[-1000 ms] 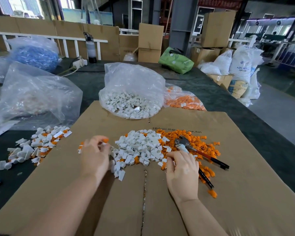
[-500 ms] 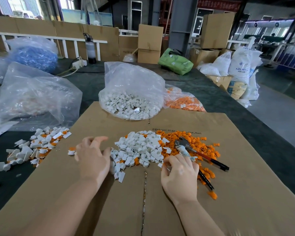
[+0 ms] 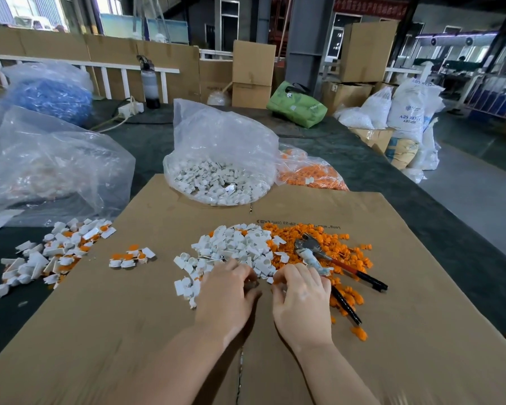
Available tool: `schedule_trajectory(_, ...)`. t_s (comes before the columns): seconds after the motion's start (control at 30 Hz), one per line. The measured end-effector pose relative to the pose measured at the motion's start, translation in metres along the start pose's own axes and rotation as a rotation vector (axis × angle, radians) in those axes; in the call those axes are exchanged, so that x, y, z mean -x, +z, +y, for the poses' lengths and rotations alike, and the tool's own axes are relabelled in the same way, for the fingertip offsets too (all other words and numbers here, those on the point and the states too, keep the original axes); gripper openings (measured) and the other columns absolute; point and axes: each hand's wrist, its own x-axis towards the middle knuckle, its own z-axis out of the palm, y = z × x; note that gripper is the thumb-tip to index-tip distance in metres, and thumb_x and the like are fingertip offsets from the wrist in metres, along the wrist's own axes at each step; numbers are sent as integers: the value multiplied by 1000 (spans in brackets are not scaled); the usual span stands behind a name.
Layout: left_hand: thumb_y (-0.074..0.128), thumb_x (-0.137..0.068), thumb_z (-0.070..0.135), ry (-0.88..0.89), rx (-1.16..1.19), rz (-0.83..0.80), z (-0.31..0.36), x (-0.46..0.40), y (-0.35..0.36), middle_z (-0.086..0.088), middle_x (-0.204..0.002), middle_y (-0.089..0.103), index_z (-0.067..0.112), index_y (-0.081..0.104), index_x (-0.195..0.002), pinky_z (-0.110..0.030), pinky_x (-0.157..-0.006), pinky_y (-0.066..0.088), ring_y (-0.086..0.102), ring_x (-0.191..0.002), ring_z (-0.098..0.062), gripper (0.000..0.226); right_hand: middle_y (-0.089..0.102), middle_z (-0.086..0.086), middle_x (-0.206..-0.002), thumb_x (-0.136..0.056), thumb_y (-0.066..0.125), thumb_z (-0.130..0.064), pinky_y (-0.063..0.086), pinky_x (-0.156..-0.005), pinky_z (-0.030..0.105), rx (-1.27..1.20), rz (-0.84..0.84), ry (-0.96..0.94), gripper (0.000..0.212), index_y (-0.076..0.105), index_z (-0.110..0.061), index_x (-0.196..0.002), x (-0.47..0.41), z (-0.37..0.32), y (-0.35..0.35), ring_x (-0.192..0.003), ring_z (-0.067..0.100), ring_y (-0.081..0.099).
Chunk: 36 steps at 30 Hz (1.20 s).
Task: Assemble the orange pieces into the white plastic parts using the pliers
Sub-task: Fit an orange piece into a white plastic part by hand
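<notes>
The white plastic parts (image 3: 234, 247) are lying heaped just beyond both hands, with the orange pieces (image 3: 333, 244) spreading beyond and to the outer side of the right hand (image 3: 303, 302). The pliers (image 3: 327, 258) are lying untouched on the orange heap, just past that hand's knuckles. The left hand (image 3: 225, 296) is curling its fingers at the white heap's near edge; whether either hand is pinching a piece I cannot tell. Both are resting on the cardboard (image 3: 129, 331) covering the worktop (image 3: 392, 194). A small assembled cluster (image 3: 130, 258) is sitting well off to the left hand's outer side.
</notes>
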Motion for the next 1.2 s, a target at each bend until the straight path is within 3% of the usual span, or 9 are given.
schedule_trajectory(0.13,61,-88,27,1,67,36,1,2,6,11,-93,49,22,65,-102,-21,-81,39,51,-94,-11,15,59,-2,-73,-72,75,-5,44,-70,39,-16,-20,11,18,60,-15,-73,0,0,0,-72,22,55)
schedule_trajectory(0.3,61,-90,22,-13,121,79,1,4,8,14,-87,44,20,67,-102,-15,-72,35,51,-87,-8,14,58,-4,-71,-76,72,-5,40,-68,35,-59,-5,21,20,56,-16,-73,-1,0,0,-68,20,53)
schedule_trajectory(0.43,56,-93,25,-12,101,38,-1,4,9,11,-90,42,20,66,-106,-18,-73,38,50,-86,-9,17,56,-6,-71,-79,69,-5,36,-68,32,-89,-5,32,21,53,-16,-73,-1,0,0,-67,20,50)
schedule_trajectory(0.57,55,-93,29,-34,75,-2,0,4,7,9,-91,43,20,59,-95,-21,-74,40,47,-86,-10,10,56,-6,-73,-83,66,-6,37,-70,32,-122,-16,43,18,53,-16,-75,0,1,1,-70,19,49)
schedule_trajectory(0.67,58,-91,19,-23,177,52,4,5,5,15,-87,46,24,52,-91,-10,-71,37,46,-80,-2,8,57,-6,-72,-84,64,-5,39,-69,33,-132,-5,35,18,53,-15,-76,0,1,1,-69,20,50)
schedule_trajectory(0.8,54,-94,11,9,298,30,11,5,6,14,-100,42,22,57,-123,5,-77,31,48,-88,3,31,63,-2,-78,-83,67,-2,43,-71,37,-135,30,34,12,62,-13,-83,-1,1,1,-74,22,57)
schedule_trajectory(0.93,57,-92,15,-29,318,48,13,5,8,16,-95,47,18,62,-112,4,-75,32,53,-89,-2,21,68,1,-86,-84,67,-6,46,-83,43,-142,14,60,11,69,-11,-94,-1,2,1,-85,23,62)
schedule_trajectory(1.1,63,-89,19,-136,370,86,14,5,8,21,-81,55,22,64,-95,2,-70,35,54,-80,1,7,65,-5,-71,-80,73,-10,40,-73,33,-172,53,61,7,68,-14,-77,-2,-1,-3,-69,18,60)
schedule_trajectory(1.2,59,-91,17,-209,442,75,14,3,9,16,-92,57,26,62,-112,2,-71,35,54,-86,-1,23,63,-5,-69,-80,73,-15,38,-71,32,-160,60,52,11,65,-14,-73,-2,-1,-4,-66,16,58)
